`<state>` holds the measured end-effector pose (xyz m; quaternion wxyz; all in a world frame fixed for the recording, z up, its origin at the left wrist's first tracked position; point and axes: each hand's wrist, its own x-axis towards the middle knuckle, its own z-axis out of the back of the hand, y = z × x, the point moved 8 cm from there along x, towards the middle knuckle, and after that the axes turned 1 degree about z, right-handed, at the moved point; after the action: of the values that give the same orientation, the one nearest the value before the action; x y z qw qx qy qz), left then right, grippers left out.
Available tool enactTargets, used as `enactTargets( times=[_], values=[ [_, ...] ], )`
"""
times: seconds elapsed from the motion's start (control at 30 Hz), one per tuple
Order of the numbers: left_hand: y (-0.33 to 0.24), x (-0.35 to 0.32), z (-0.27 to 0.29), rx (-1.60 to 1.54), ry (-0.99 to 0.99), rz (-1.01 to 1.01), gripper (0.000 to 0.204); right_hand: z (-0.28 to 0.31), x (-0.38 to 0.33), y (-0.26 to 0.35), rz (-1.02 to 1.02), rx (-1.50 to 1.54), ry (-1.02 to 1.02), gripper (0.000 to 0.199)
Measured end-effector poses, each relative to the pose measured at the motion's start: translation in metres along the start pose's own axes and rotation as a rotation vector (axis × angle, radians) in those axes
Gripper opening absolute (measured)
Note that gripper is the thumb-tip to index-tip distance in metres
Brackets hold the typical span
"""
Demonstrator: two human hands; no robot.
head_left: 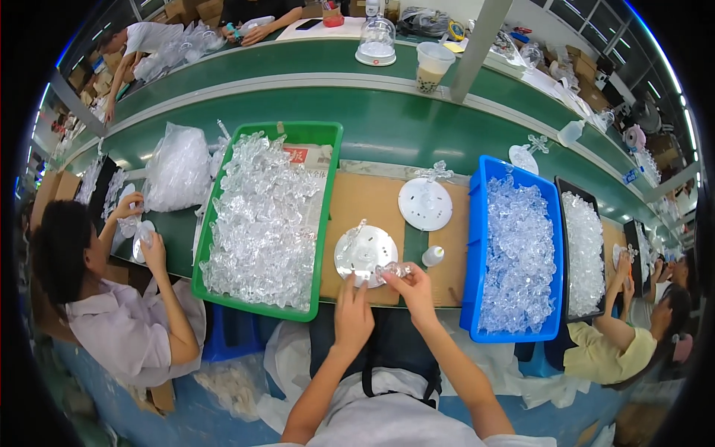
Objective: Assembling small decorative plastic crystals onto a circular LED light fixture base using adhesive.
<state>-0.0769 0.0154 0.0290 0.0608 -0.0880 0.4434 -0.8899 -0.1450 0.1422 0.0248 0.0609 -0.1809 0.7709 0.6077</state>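
The white disc (361, 259) lies on the cardboard (344, 201) at the counter's (413, 257) near edge, right under the fingertips. The left hand (353, 314) has its fingers stretched forward and slightly apart, tips at the disc's near rim; whether the thumb grips the disc cannot be told. The right hand (415, 287) pinches a clear plastic piece (392, 270) between thumb and fingers, over the disc's near right side; whether piece and disc touch is unclear. Another clear piece (356, 229) sits at the disc's far left rim. A small bottle (433, 256) stands to the right, near the counter's front edge.
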Motion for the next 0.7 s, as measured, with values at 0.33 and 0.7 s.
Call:
enactTargets(
  times=[0.33,0.7],
  values=[
    [0.007,-0.005,0.018,0.353,-0.031,-0.203,0.037,-0.068,0.020,0.018,0.414,-0.971,-0.084,0.030],
    [0.011,-0.007,0.024,0.369,-0.037,-0.228,0.033,-0.099,0.015,0.022,0.528,-1.326,-0.038,0.026]
  ],
)
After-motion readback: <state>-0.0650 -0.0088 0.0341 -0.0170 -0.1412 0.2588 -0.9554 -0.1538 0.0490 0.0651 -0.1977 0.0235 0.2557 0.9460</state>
